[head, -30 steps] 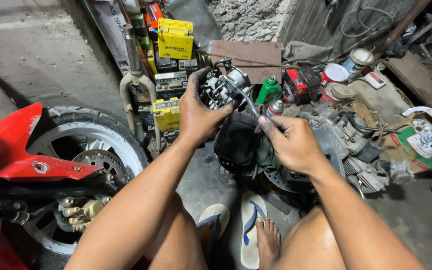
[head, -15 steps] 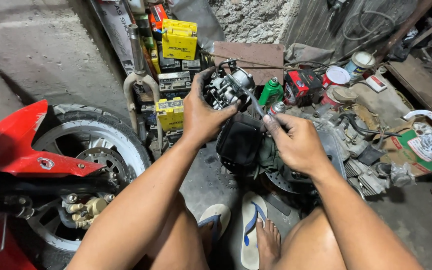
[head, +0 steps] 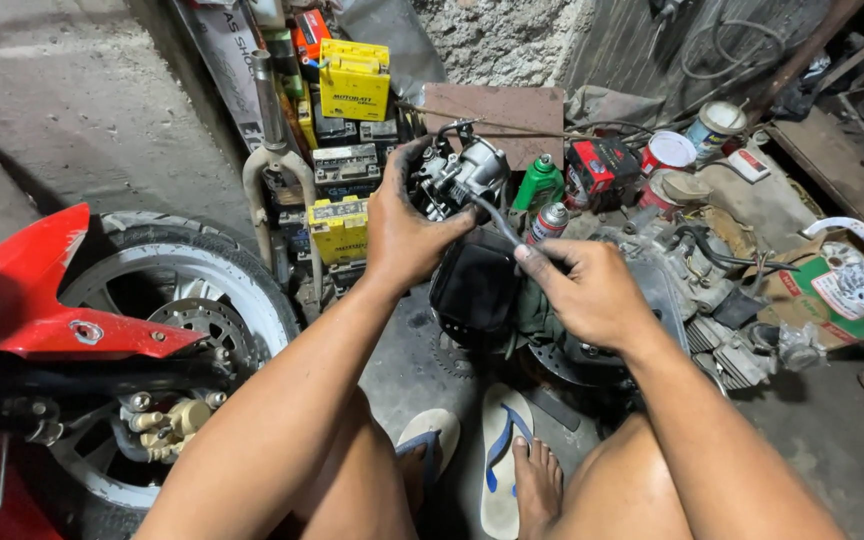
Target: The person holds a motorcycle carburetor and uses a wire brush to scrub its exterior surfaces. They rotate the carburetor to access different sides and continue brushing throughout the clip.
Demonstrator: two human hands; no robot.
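The left hand (head: 404, 232) is gripping the carburetor (head: 460, 175), fingers wrapped tight, above the black engine cover (head: 474, 285) (long axis unclear). The right hand (head: 584, 290) is pinching its hose (head: 497, 218) shut-fingered.

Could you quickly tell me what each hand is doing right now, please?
Left hand: closed around the grey metal carburetor.
Right hand: fingers pinching a thin black hose.

A cramped motorcycle repair workshop with a bare concrete floor (head: 72, 110). Stacked yellow batteries (head: 354, 85), a red-fendered front wheel (head: 167, 310) and a dismantled grey engine (head: 692, 290) show it.
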